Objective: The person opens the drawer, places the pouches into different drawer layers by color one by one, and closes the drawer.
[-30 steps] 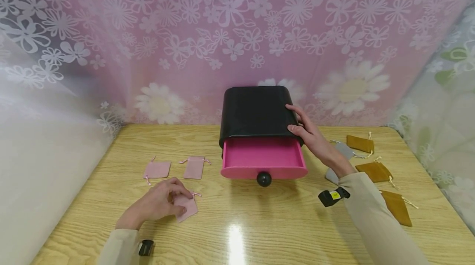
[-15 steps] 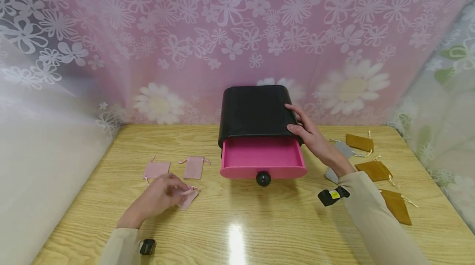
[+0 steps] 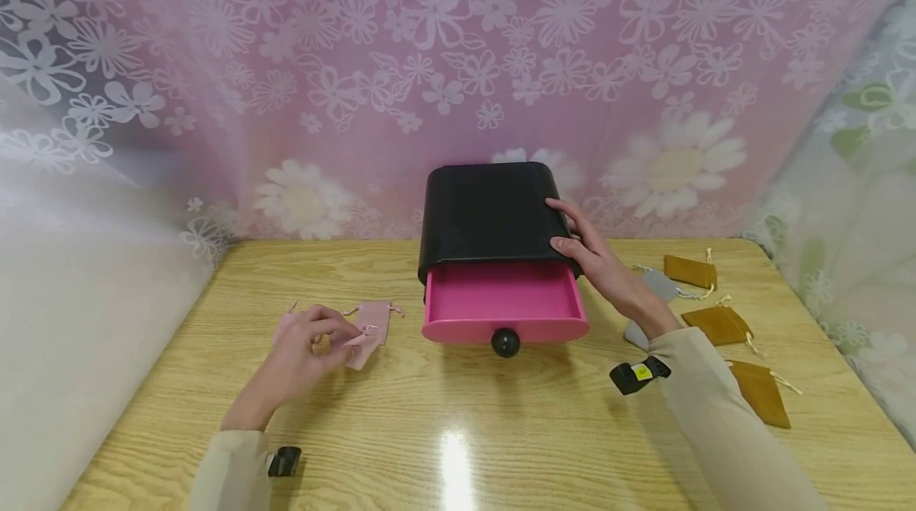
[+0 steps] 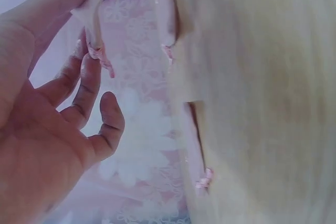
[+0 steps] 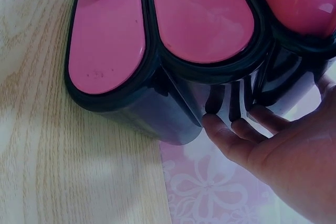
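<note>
My left hand [image 3: 304, 352] pinches a small pink drawstring pouch [image 3: 366, 349] between thumb and forefinger, raised over the table. In the left wrist view the other fingers are loosely bent, near the held pouch's cord [image 4: 102, 60]. Just beyond lies another pink pouch [image 3: 381, 316], and a third [image 3: 284, 327] is mostly hidden behind the hand. At the centre back stands a black drawer cabinet [image 3: 494, 209] with its pink top drawer [image 3: 458, 330] pulled out. My right hand [image 3: 604, 269] rests against the cabinet's right side, fingertips [image 5: 212, 121] touching the black casing and thumb at its upper front edge.
On the right lie brown drawstring pouches [image 3: 690, 272] and grey ones [image 3: 658, 284], the grey partly behind my right wrist. The drawer's black knob [image 3: 506, 342] juts toward me. A pink flowered curtain [image 3: 358, 137] hangs close behind the wooden table [image 3: 401, 431].
My left hand has lifted the pink pouch off the table and moved it away from me, toward the other pink pouches. The right hand stays on the cabinet.
</note>
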The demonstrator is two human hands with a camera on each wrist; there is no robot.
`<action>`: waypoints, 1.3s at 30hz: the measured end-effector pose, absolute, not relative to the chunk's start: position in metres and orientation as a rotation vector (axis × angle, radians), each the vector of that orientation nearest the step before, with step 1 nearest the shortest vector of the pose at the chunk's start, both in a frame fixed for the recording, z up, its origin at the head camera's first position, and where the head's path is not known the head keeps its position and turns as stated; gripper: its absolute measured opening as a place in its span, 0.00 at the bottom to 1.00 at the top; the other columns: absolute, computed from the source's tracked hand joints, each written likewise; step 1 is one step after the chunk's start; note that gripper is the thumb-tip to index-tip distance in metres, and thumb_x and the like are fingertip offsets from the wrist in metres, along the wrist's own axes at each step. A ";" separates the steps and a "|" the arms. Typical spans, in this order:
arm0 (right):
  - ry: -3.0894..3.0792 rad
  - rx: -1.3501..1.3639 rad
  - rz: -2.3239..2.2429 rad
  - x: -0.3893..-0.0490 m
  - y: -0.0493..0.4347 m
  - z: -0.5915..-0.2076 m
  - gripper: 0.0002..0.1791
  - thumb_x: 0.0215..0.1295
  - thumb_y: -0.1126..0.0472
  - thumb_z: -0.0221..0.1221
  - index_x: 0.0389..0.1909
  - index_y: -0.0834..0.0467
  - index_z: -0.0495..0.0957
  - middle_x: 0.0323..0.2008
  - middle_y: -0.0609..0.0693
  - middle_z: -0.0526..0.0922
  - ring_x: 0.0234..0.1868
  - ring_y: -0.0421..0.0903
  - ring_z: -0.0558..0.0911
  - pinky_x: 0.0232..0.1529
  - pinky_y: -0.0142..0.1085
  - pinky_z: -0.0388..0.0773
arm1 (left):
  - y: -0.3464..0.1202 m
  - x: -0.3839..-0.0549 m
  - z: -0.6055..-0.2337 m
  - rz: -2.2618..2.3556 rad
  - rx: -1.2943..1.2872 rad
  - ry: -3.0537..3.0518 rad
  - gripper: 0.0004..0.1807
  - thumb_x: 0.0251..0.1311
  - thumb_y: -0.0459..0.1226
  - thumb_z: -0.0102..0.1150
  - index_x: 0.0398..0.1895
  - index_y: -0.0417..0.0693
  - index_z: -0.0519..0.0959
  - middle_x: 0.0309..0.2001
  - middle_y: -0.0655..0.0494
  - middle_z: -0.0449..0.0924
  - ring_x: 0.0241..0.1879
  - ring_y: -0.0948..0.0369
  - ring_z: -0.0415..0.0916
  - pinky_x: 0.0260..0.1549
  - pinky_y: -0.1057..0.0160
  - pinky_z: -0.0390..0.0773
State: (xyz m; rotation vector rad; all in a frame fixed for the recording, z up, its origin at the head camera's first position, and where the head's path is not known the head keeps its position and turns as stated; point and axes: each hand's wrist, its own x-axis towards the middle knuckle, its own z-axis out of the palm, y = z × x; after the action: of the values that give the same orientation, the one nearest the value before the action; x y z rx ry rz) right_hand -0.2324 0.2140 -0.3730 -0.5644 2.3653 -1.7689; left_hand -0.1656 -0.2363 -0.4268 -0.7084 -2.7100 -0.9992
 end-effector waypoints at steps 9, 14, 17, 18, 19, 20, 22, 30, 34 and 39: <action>2.313 -0.502 -1.789 -0.231 0.212 -0.368 0.32 0.81 0.50 0.44 0.81 0.38 0.48 0.74 0.59 0.58 0.66 0.55 0.74 0.55 0.30 0.78 | -0.230 -0.167 -0.404 -1.099 -0.608 -2.603 0.10 0.59 0.34 0.72 0.42 0.59 0.88 0.47 0.58 0.80 0.43 0.63 0.72 0.33 0.63 0.70; 2.307 -0.481 -1.775 -0.230 0.212 -0.365 0.31 0.81 0.49 0.43 0.81 0.38 0.48 0.78 0.57 0.54 0.71 0.60 0.70 0.54 0.30 0.77 | -0.222 -0.167 -0.391 -1.122 -0.572 -2.528 0.11 0.59 0.34 0.73 0.44 0.57 0.89 0.47 0.59 0.82 0.42 0.66 0.73 0.37 0.67 0.70; 2.320 -0.483 -1.759 -0.230 0.211 -0.365 0.31 0.81 0.49 0.41 0.81 0.40 0.47 0.78 0.58 0.54 0.70 0.62 0.70 0.56 0.33 0.77 | -0.215 -0.167 -0.384 -1.160 -0.556 -2.486 0.11 0.58 0.35 0.74 0.44 0.56 0.89 0.47 0.60 0.82 0.42 0.68 0.74 0.40 0.69 0.70; 2.327 -0.485 -1.752 -0.229 0.210 -0.365 0.31 0.81 0.49 0.41 0.81 0.40 0.46 0.78 0.58 0.53 0.70 0.62 0.70 0.58 0.37 0.77 | -0.212 -0.166 -0.382 -1.178 -0.552 -2.470 0.12 0.57 0.34 0.74 0.44 0.56 0.89 0.47 0.60 0.82 0.43 0.68 0.74 0.40 0.68 0.70; 2.333 -0.485 -1.746 -0.229 0.210 -0.365 0.31 0.81 0.49 0.41 0.81 0.41 0.46 0.78 0.58 0.52 0.72 0.62 0.68 0.61 0.42 0.76 | -0.210 -0.166 -0.380 -1.193 -0.545 -2.456 0.12 0.57 0.34 0.74 0.44 0.56 0.89 0.47 0.61 0.81 0.43 0.68 0.74 0.41 0.68 0.70; 2.345 -0.489 -1.736 -0.229 0.209 -0.366 0.32 0.81 0.49 0.42 0.81 0.41 0.46 0.80 0.57 0.49 0.75 0.62 0.64 0.66 0.47 0.73 | -0.208 -0.166 -0.378 -1.200 -0.545 -2.439 0.12 0.57 0.34 0.75 0.43 0.56 0.88 0.47 0.61 0.81 0.44 0.68 0.74 0.41 0.68 0.70; 2.364 -0.495 -1.723 -0.229 0.209 -0.367 0.32 0.81 0.48 0.42 0.81 0.41 0.46 0.82 0.55 0.42 0.81 0.60 0.53 0.73 0.58 0.63 | -0.203 -0.165 -0.373 -1.226 -0.540 -2.411 0.12 0.57 0.34 0.75 0.43 0.55 0.88 0.47 0.61 0.81 0.45 0.68 0.74 0.41 0.68 0.70; 2.332 -0.506 -1.766 -0.229 0.209 -0.367 0.32 0.81 0.50 0.45 0.80 0.42 0.46 0.79 0.58 0.52 0.74 0.62 0.64 0.70 0.56 0.65 | -0.182 -0.164 -0.357 -1.346 -0.561 -2.313 0.12 0.56 0.31 0.74 0.43 0.52 0.88 0.46 0.59 0.79 0.46 0.66 0.73 0.42 0.69 0.68; 2.322 -0.499 -1.766 -0.229 0.209 -0.368 0.32 0.81 0.50 0.45 0.80 0.41 0.47 0.76 0.58 0.55 0.71 0.61 0.68 0.62 0.38 0.73 | -0.174 -0.165 -0.354 -1.373 -0.586 -2.281 0.14 0.55 0.31 0.74 0.44 0.52 0.88 0.45 0.58 0.79 0.45 0.65 0.72 0.42 0.68 0.68; 2.334 -0.504 -1.763 -0.230 0.209 -0.366 0.32 0.81 0.51 0.45 0.80 0.42 0.47 0.76 0.59 0.56 0.71 0.62 0.69 0.56 0.29 0.75 | -0.164 -0.167 -0.351 -1.390 -0.631 -2.262 0.14 0.55 0.31 0.75 0.44 0.51 0.88 0.45 0.59 0.78 0.45 0.64 0.72 0.42 0.67 0.68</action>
State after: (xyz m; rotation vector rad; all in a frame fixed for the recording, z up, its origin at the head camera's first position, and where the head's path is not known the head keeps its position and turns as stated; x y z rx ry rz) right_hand -0.2296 0.2093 -0.3662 -0.5043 2.3338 -1.7630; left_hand -0.1668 -0.1644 -0.3507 -0.6309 -2.2617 -1.3897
